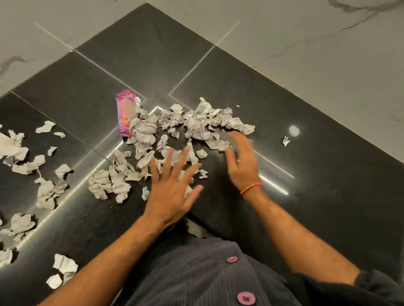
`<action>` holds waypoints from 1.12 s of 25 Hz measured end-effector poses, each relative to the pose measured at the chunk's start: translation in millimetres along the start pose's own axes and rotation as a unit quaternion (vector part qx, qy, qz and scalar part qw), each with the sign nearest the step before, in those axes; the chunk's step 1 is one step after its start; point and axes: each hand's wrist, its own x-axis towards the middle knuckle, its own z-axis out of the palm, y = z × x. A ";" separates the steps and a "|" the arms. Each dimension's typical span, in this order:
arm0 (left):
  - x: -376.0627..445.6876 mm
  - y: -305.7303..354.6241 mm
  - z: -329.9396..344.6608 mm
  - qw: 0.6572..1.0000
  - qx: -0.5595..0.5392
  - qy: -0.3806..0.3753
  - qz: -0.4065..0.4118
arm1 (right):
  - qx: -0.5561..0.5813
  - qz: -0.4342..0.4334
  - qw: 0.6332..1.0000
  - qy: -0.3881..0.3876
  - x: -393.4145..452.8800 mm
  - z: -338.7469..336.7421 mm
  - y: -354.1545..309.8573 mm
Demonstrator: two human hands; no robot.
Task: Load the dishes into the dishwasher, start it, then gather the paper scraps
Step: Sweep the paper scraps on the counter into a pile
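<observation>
Pink wrapper (125, 114), lying on the black counter (314, 170) at the far left edge of the paper scraps (195, 125): white brand lettering across its top end, seen upside down and too blurred to spell out with certainty; a small yellow mark lower on the wrapper, illegible. Paper scraps: several crumpled pieces bear faint grey printed lines, too small and creased to read. No numbers or signs can be read elsewhere.
</observation>
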 end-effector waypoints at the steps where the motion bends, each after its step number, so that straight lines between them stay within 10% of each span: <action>1: 6.0 13.8 7.0 0.999 0.033 -0.019 0.037 | -0.024 0.025 0.999 0.031 7.7 -18.7 16.4; 8: -3.7 -18.9 23.6 0.989 0.129 -0.054 0.047 | -0.200 0.200 0.955 -0.092 42.7 -86.1 98.2; 20: -85.2 -80.7 -28.8 0.969 0.154 -0.079 -0.177 | -0.147 -0.133 0.911 -0.362 -15.5 62.3 -48.5; 28: -147.0 -27.8 -59.2 0.922 0.117 0.053 -0.365 | -0.131 -0.072 0.960 -0.236 -1.9 47.7 -28.6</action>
